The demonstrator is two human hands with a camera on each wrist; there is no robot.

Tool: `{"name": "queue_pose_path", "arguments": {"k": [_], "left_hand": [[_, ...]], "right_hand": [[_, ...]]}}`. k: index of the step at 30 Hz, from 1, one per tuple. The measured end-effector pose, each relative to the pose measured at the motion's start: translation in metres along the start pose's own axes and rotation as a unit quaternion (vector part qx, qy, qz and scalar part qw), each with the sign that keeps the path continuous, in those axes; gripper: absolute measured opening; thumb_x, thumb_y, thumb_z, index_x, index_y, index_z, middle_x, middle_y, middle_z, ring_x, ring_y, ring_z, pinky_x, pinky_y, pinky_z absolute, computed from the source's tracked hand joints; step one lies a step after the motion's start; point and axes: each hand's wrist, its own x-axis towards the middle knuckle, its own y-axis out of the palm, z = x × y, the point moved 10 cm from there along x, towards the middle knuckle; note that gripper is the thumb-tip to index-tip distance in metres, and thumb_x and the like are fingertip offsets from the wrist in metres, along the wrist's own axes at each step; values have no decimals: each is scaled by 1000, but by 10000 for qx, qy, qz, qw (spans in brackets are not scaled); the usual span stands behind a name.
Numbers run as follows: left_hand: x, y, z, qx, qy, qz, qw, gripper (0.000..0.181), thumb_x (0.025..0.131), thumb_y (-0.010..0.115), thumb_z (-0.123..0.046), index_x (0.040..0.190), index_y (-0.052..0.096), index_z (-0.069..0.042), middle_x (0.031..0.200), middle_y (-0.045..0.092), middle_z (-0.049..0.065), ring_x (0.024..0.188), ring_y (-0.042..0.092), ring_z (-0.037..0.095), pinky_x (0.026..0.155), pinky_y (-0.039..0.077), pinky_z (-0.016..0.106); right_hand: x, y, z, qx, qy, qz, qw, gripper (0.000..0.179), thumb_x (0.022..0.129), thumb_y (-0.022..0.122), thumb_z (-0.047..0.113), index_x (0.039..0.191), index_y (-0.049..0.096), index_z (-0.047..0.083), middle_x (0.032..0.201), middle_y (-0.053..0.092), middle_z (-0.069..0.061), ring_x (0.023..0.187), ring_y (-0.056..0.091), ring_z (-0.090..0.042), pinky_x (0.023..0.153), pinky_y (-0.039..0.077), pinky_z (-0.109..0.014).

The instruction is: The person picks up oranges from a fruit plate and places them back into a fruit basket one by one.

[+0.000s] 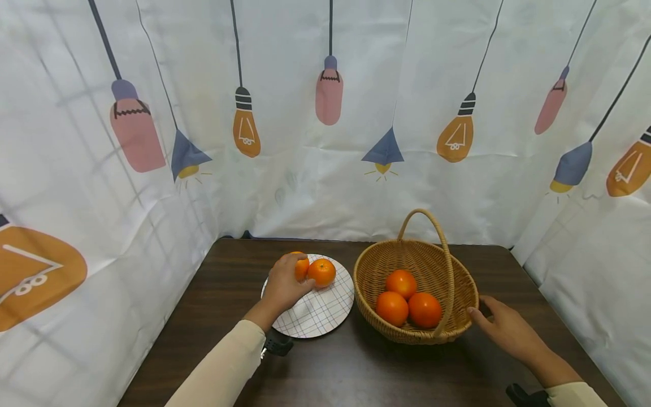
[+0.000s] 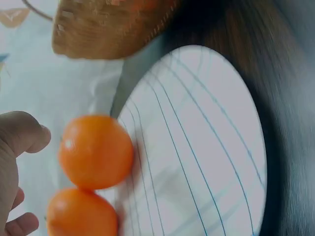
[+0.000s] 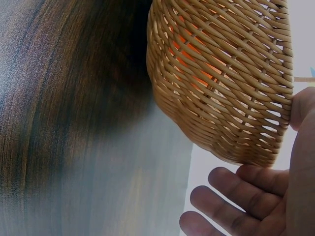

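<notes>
Head view places two oranges point(image 1: 322, 272) side by side toward the far edge of a round, grid-patterned plate point(image 1: 325, 316), which sits left of centre on the dark wood-grain worktop point(image 1: 325, 384). Judging by their full, glossy skins, they should handle as fairly firm and light, a little slippery, likely to roll if nudged and to bruise if dropped or squeezed hard; a hold around the widest part, thumb opposite fingers, would suit them. The left hand point(image 1: 286, 287) reaches over the plate's left edge, right beside the leftmost orange and partly hiding it; its fingers are spread and relaxed, and the left wrist view shows a gap between its thumb and the nearest fruit, so it seems to grip nothing. Toward the worktop's right edge stands a wicker basket point(image 1: 407, 337) carrying three redder fruits point(image 1: 425, 310). It looks light and slightly springy, easiest to take by its arched handle point(image 1: 450, 271) or rim. At the basket's right side, the right hand point(image 1: 511, 328) has its thumb against the rim and its fingers loosely extended along the outer wall, touching rather than clasping.
</notes>
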Motion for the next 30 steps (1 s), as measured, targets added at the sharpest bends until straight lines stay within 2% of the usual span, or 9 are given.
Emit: {"name": "queue_pose_path", "arguments": {"k": [4, 15, 20, 30], "left_hand": [[0, -2, 18, 54, -340, -14, 9994, 67, 76, 88, -26, 134, 61, -5, 138, 55, 17, 124, 52, 37, 108, 37, 59], [5, 5, 51, -25, -919, 130, 9957, 75, 79, 87, -26, 142, 53, -3, 145, 48, 19, 127, 50, 40, 109, 36, 62], [8, 9, 60, -159, -1138, 207, 9932, 79, 80, 88, -27, 145, 50, -5, 146, 46, 20, 125, 50, 42, 107, 38, 63], [15, 17, 69, -214, -1266, 382, 9910, 76, 83, 86, -27, 146, 49, -8, 150, 44, 19, 126, 51, 43, 105, 41, 62]], "right_hand": [[0, -1, 0, -47, 54, -1, 10000, 79, 106, 47, 53, 146, 38, -14, 128, 59, -34, 98, 69, -35, 73, 58, -50], [0, 0, 0, -30, 33, -15, 10000, 79, 105, 48, 54, 147, 38, -13, 130, 59, -34, 98, 69, -35, 74, 57, -53], [-2, 0, 0, -3, 0, -47, 10000, 79, 105, 48, 54, 147, 38, -13, 129, 59, -34, 97, 69, -34, 74, 57, -53], [-1, 1, -1, -2, -8, -51, 10000, 78, 105, 48, 53, 147, 38, -12, 131, 58, -34, 98, 69, -34, 75, 57, -53]]}}
